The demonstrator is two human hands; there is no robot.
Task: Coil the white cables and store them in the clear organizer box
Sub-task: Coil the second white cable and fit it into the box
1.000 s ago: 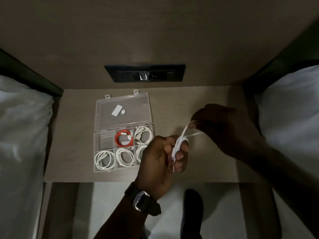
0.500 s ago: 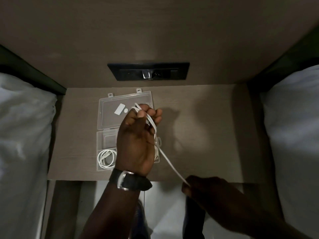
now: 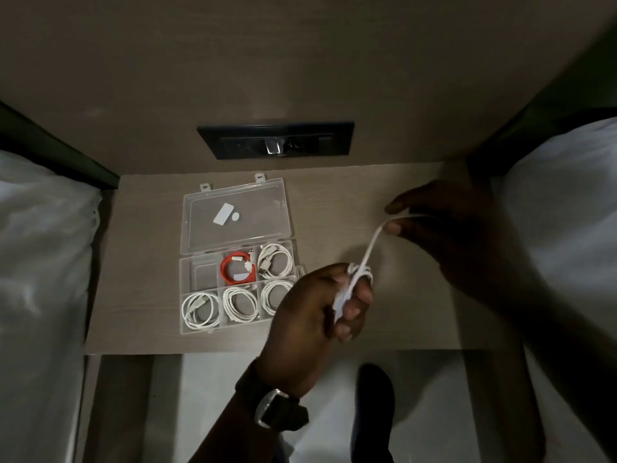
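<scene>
The left hand [image 3: 320, 305] is gripping the half-wound white cable [image 3: 359, 279] above the table [image 3: 140, 262], right of the clear organizer box [image 3: 238, 285]. The right hand [image 3: 444, 228] is pinching its free end. The cable seems light and springy, so holding the loops together is safest.
</scene>
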